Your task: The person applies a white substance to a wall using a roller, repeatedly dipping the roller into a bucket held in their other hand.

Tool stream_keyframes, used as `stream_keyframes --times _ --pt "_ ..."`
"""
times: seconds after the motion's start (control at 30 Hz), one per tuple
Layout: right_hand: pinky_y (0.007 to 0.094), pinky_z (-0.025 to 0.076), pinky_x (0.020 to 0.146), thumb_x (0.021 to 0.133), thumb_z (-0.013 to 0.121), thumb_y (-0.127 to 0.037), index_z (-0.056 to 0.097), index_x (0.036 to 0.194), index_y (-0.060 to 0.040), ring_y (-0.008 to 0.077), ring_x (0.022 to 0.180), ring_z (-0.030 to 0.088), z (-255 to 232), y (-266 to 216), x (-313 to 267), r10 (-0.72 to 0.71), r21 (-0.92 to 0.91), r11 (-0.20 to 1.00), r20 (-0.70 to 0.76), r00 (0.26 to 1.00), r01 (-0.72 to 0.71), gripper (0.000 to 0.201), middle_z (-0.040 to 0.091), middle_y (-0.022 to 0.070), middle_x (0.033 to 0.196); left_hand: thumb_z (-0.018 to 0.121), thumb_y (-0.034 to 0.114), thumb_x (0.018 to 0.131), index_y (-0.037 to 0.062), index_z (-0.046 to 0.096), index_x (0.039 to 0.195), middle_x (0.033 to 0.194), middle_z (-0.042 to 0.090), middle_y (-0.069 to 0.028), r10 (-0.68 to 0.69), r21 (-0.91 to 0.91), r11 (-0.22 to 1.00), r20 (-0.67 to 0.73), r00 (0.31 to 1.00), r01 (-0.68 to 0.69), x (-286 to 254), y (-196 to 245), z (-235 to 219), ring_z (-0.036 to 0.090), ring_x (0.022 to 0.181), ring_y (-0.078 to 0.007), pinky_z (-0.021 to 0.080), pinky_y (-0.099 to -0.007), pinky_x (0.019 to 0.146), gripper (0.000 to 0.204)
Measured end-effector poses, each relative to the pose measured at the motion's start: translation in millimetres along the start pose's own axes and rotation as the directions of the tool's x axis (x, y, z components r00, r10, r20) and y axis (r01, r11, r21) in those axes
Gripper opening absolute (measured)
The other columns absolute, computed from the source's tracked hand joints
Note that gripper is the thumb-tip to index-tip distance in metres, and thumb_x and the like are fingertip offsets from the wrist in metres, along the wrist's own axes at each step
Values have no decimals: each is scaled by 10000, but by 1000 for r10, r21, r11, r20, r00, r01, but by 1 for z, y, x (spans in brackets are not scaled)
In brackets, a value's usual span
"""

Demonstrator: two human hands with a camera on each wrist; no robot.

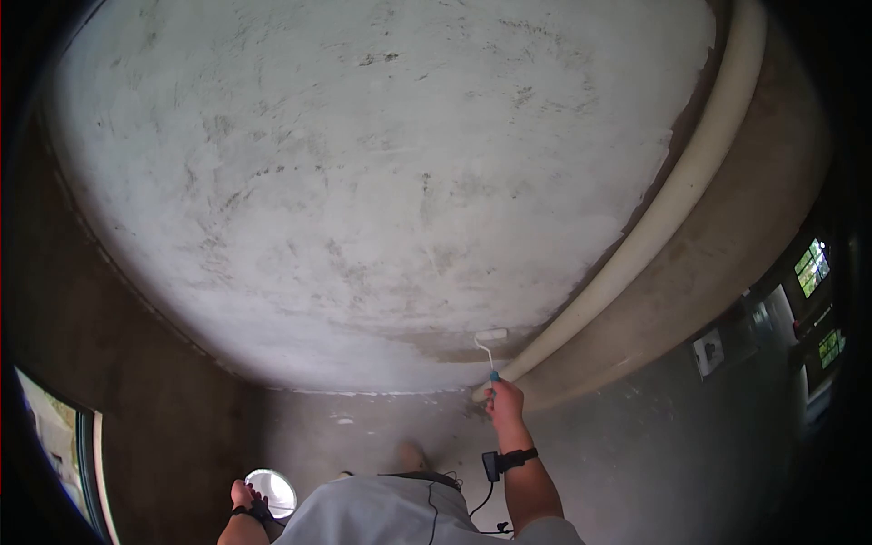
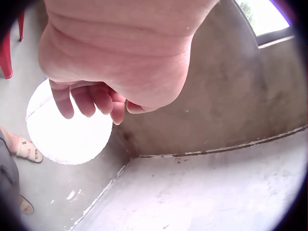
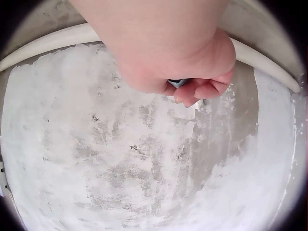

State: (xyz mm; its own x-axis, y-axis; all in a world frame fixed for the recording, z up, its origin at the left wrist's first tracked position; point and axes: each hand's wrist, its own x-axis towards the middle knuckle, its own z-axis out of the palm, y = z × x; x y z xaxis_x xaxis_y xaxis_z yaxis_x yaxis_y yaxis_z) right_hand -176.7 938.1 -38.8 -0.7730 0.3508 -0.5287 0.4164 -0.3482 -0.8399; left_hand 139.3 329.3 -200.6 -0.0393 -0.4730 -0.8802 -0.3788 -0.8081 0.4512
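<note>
Low on the wall, my right hand (image 1: 505, 400) grips the blue-green handle of a paint roller (image 1: 491, 335). Its white sleeve overlaps a bare grey-brown patch of the partly white wall (image 1: 409, 200) near the bottom. In the right wrist view, the fingers (image 3: 211, 89) curl round the handle, and most of the roller is hidden behind the hand. My left hand (image 2: 115, 53) hangs with loosely bent fingers and nothing in them. Below it in the left wrist view is a round white bucket (image 2: 72, 139), its inside washed out by glare.
A thick pale pipe (image 1: 672, 204) runs along the wall's right side. Grey floor (image 1: 618, 454) spreads behind and right. My sandaled foot (image 2: 30, 150) is close to the bucket. Red legs of some furniture (image 2: 6, 55) show at the left wrist view's edge. A window (image 1: 59, 445) is at far left.
</note>
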Motion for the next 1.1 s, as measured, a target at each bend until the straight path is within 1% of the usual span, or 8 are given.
stream_keyframes --times 0.1,0.4,0.47,0.53,0.77,0.9,0.93,1.1 --pt "262 355 395 900 602 -160 662 1065 -13 106 441 439 3 5 22 -11 -82 997 -11 1000 10 228 616 68 723 500 304 810 137 487 804 628 373 8 11 -19 1000 -25 1000 -12 -15 -3 0 429 614 -190 419 -463 756 167" --pt "280 355 384 880 601 -133 606 911 -25 129 433 444 -13 32 97 218 -4 976 28 975 -218 112 585 74 691 462 308 811 169 453 705 575 363 24 40 -50 998 -66 997 -44 -47 -27 -17 422 601 -173 443 -438 803 175" --pt "274 356 382 881 627 -142 582 875 -35 138 468 495 -14 34 112 287 6 958 -28 958 -286 117 576 75 687 460 316 813 171 451 704 573 364 28 44 -80 996 -84 995 -51 -53 -36 -22 415 594 -170 443 -438 812 182" --pt "282 366 411 877 628 -139 587 950 -51 152 507 523 -16 34 130 296 -28 955 14 955 -295 122 579 83 717 492 317 809 162 425 698 595 359 6 64 -150 986 -94 993 -78 -56 -48 -26 416 577 -199 421 -463 678 202" --pt "294 395 478 882 607 -125 584 1075 -128 184 670 610 -16 37 166 409 -61 911 -7 912 -409 194 606 90 863 493 354 812 166 432 735 609 349 13 50 -239 967 -159 986 -88 -93 -93 -25 392 579 -181 418 -456 706 212" --pt "323 368 435 865 618 -121 555 1018 -91 188 598 606 -22 42 183 450 -116 888 14 893 -445 168 582 92 758 487 363 818 152 441 754 611 351 1 67 -271 956 -180 981 -115 -113 -116 -30 389 576 -184 418 -457 718 226" --pt "329 382 475 876 603 -131 553 1043 -128 178 624 591 -23 44 187 470 -143 875 23 882 -462 174 593 86 822 434 397 831 185 309 534 504 307 -15 9 -242 967 -251 968 -72 -121 -115 -24 386 541 -210 432 -429 730 386" --pt "322 394 510 888 585 -149 547 1048 -156 160 610 545 -22 47 192 479 -111 875 51 876 -471 165 604 71 850 417 423 827 180 314 536 516 313 -14 1 -200 979 -140 990 -30 -131 -140 -36 374 556 -207 422 -425 746 393"
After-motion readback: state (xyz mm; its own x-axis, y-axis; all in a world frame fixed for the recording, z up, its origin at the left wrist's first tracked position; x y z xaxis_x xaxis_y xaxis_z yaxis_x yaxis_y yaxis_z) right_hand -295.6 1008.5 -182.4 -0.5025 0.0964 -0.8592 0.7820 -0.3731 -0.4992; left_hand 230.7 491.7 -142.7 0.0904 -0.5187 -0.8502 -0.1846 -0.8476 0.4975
